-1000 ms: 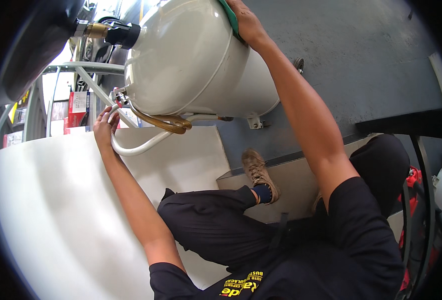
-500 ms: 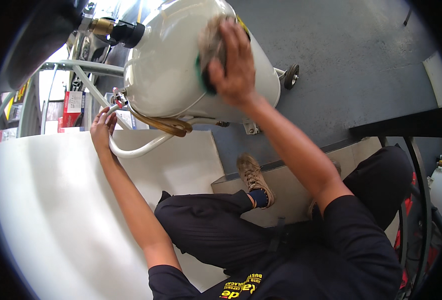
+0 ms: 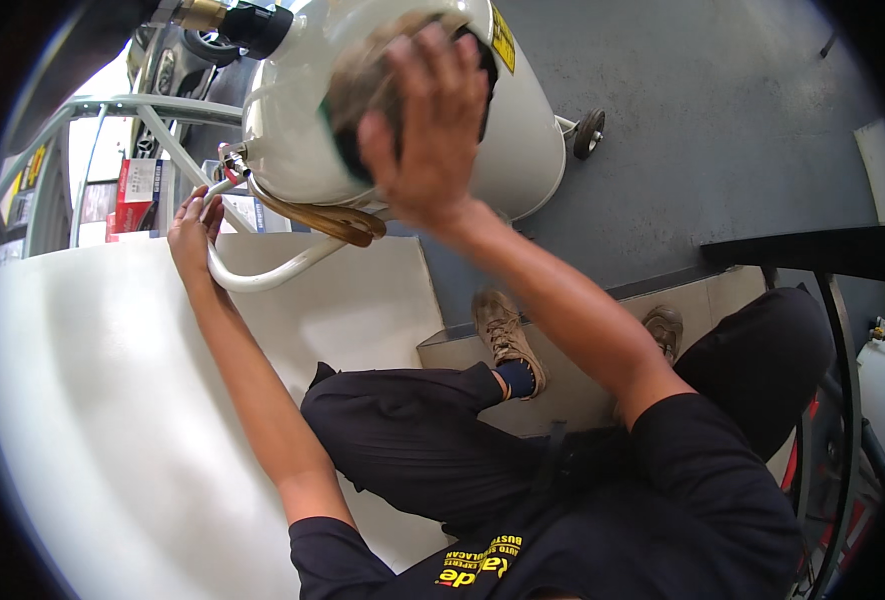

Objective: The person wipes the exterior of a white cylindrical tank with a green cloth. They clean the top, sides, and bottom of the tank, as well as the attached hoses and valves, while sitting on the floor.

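Note:
A big white rounded tank (image 3: 528, 135) lies tilted at the top of the view. My right hand (image 3: 428, 150) presses a brownish-grey rag (image 3: 358, 85), with dark and green parts, flat against its side, the fingers laid over the cloth and slightly blurred. Below the tank's left end curves a white tubular handle (image 3: 288, 272). My left hand (image 3: 195, 238) has its fingers wrapped round the handle's end, close to a small metal valve (image 3: 234, 160). A yellow-brown hose (image 3: 328, 222) loops between tank and handle.
A black fitting with a brass part (image 3: 255, 30) juts at the tank's upper left. A small black wheel (image 3: 590, 134) is at its right. Grey railing (image 3: 178, 112) and red-and-white boxes (image 3: 139, 190) stand left. A white ledge (image 3: 93, 380) spans the lower left; black metal bars (image 3: 843, 390) stand right.
My right hand has slid left with the rag across the tank, showing more of a yellow label. My left hand keeps its grip on the handle; the whole view has shifted slightly.

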Available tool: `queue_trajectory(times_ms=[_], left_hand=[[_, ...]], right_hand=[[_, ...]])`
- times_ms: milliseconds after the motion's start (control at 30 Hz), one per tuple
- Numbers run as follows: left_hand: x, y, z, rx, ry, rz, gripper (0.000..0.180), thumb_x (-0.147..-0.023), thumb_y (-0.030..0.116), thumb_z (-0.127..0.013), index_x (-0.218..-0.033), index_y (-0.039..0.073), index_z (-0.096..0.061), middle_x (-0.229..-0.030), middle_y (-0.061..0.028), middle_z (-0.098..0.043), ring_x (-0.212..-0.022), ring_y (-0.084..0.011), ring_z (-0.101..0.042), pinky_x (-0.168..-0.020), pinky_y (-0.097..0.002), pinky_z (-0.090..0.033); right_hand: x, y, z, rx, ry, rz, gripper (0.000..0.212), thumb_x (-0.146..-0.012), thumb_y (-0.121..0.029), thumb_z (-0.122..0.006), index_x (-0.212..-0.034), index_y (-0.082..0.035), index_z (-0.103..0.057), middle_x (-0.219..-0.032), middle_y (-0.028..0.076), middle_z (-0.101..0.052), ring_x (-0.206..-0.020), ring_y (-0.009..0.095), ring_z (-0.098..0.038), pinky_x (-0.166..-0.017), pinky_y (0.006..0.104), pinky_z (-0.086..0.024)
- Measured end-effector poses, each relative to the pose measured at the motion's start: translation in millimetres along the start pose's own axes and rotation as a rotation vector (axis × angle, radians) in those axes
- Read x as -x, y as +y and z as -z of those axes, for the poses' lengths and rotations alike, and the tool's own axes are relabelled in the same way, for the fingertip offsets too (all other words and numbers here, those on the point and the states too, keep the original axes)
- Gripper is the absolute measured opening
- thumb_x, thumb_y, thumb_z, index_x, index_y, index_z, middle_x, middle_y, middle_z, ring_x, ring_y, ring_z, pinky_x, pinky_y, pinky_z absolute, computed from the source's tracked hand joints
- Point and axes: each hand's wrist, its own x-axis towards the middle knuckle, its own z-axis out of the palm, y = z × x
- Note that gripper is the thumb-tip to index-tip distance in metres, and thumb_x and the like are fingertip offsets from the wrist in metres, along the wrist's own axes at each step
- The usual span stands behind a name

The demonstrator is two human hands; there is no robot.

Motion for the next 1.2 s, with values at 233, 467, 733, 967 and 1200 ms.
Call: queue_trajectory(times_ms=[233, 467, 733, 967, 1200], left_hand=[[-1.5, -3.9, 5.6, 0.024, -0.03, -0.002, 0.031, -0.112, 0.01, -0.059, -0.136, -0.007, -0.069, -0.123, -0.0191, -0.074, -0.109, -0.0249, -0.077, -0.097, -0.0319, -0.067], [-7.2, 4.2, -12.5, 0.033, -0.057, -0.031, 0.031, -0.113, 0.009, -0.058, -0.136, -0.008, -0.069, -0.124, -0.0199, -0.073, -0.111, -0.0241, -0.078, -0.096, -0.0324, -0.068], [3.5, 4.6, 6.4, -0.042, -0.002, 0.003, 0.031, -0.113, 0.009, -0.058, -0.136, -0.008, -0.07, -0.126, -0.019, -0.073, -0.11, -0.0236, -0.078, -0.095, -0.0316, -0.068], [2.4, 4.2, -3.6, -0.015, -0.029, -0.017, 0.031, -0.113, 0.009, -0.058, -0.137, -0.007, -0.069, -0.127, -0.0187, -0.073, -0.112, -0.0233, -0.076, -0.098, -0.031, -0.066], [0.8, 1.6, 9.5, 0.004, -0.051, -0.013, 0.032, -0.112, 0.01, -0.059, -0.137, -0.008, -0.068, -0.125, -0.0187, -0.074, -0.113, -0.0227, -0.077, -0.098, -0.0307, -0.067]], right_hand=[[-39.2, 20.8, 16.5, -0.02, -0.165, 0.229, 0.058, -0.103, -0.041, -0.07, -0.156, -0.017, -0.063, -0.163, 0.012, -0.055, -0.156, 0.039, -0.043, -0.128, 0.058, -0.031], [-205.3, 147.0, -43.0, -0.717, -0.575, -0.4, 0.053, -0.114, -0.029, -0.055, -0.155, 0.004, -0.059, -0.153, 0.024, -0.065, -0.148, 0.039, -0.055, -0.127, 0.0433, -0.04], [-91.9, 46.3, -0.3, -0.226, -0.035, -0.252, 0.056, -0.116, -0.034, -0.048, -0.159, 0.001, -0.056, -0.16, 0.027, -0.058, -0.152, 0.044, -0.05, -0.13, 0.0498, -0.035], [29.2, 19.1, 8.7, -0.025, -0.004, 0.123, 0.064, -0.111, -0.038, -0.058, -0.166, -0.006, -0.049, -0.172, 0.024, -0.044, -0.164, 0.047, -0.034, -0.133, 0.057, -0.027], [-103.0, 54.5, 10.1, -0.147, -0.107, -0.28, 0.057, -0.116, -0.037, -0.046, -0.159, 0.0, -0.056, -0.163, 0.026, -0.057, -0.156, 0.042, -0.047, -0.131, 0.0491, -0.034]])
